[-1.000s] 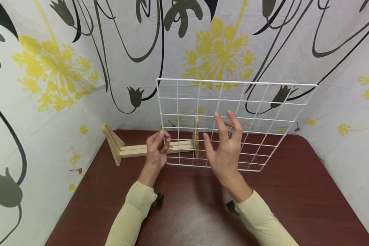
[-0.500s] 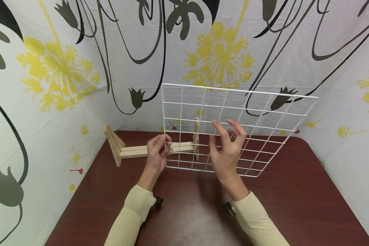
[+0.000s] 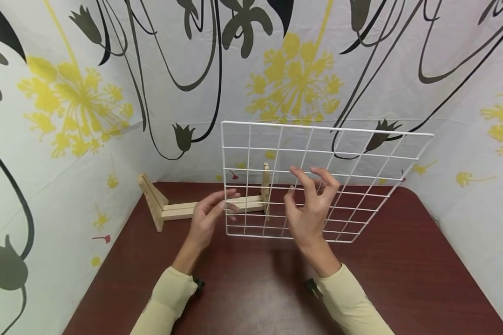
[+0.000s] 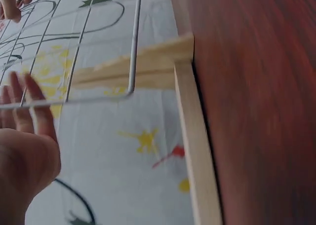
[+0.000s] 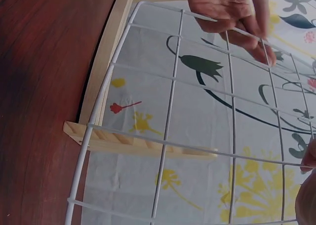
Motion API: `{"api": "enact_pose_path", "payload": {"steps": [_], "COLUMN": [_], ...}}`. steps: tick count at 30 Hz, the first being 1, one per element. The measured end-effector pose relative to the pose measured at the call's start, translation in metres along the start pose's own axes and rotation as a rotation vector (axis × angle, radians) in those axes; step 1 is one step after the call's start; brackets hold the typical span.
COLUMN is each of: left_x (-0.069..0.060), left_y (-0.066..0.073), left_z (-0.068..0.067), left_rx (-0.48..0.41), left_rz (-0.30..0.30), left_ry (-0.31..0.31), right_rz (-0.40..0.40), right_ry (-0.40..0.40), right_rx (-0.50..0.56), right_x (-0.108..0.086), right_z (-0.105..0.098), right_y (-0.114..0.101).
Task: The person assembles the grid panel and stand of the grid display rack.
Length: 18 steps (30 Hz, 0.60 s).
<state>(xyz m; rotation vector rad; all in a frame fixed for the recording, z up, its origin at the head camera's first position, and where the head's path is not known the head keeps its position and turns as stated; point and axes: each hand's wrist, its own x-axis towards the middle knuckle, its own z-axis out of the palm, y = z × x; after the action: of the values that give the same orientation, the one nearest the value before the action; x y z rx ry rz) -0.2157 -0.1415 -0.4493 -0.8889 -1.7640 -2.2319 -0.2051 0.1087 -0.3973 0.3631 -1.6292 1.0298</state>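
Observation:
A white wire grid panel [image 3: 327,127] stands tilted over the table in the head view. My right hand [image 3: 310,209] grips its wires near the middle, with thumb and fingers bent around them. At the panel's left edge is my left hand [image 3: 203,217], its fingers loosely extended past the edge wire. The left wrist view shows that hand [image 4: 29,153] with straight fingers behind the wire. Behind the panel lies a pale wooden stand [image 3: 179,214], a long grooved bar between two upright end pieces. Its right part shows through the mesh.
The dark red-brown table [image 3: 251,284] extends under both arms. A white cloth [image 3: 151,60] printed with yellow and grey flowers hangs behind it and along both sides. Small black pieces [image 3: 312,286] sit at the sleeve cuffs.
My left hand has loosened from its pinch on the panel's left edge, its fingers spreading out and the wrist shifting left. The panel's top edge has lowered slightly while my right hand stays on it.

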Motion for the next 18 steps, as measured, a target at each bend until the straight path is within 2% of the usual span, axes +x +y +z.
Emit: {"api": "enact_pose_path", "payload": {"steps": [3,5,7,9,11,13,14,16,18], "left_x": [-0.001,0.000,0.002,0.004,0.004,0.001,-0.001,-0.006,-0.011], "left_y": [0.010,0.018,0.027,0.038,0.050,0.058,0.060,0.059,0.054], "left_z": [-0.012,-0.023,-0.034,-0.043,-0.051,-0.060,-0.067,-0.083,-0.102], "left_rx": [0.230,0.395,0.568,0.716,0.808,0.837,0.835,0.827,0.800], "left_rz": [0.019,0.090,0.200,0.291,0.338,0.311,0.273,0.187,0.072], "left_ry": [0.017,0.081,0.197,0.355,0.512,0.647,0.704,0.785,0.836], "right_rz": [-0.008,-0.014,-0.016,-0.017,-0.016,-0.015,-0.014,-0.013,-0.012], "right_ry": [0.012,0.015,0.016,0.017,0.019,0.022,0.023,0.024,0.024], "right_rx": [0.001,0.001,0.000,-0.003,-0.004,-0.004,-0.003,0.001,0.004], "right_x": [0.001,0.001,0.001,0.001,0.001,0.000,0.000,-0.001,-0.002], "right_z": [0.000,0.000,0.001,0.001,0.001,0.001,0.001,0.002,0.003], "right_y": [-0.001,-0.001,-0.001,-0.001,0.000,0.000,0.000,0.001,0.001]}}
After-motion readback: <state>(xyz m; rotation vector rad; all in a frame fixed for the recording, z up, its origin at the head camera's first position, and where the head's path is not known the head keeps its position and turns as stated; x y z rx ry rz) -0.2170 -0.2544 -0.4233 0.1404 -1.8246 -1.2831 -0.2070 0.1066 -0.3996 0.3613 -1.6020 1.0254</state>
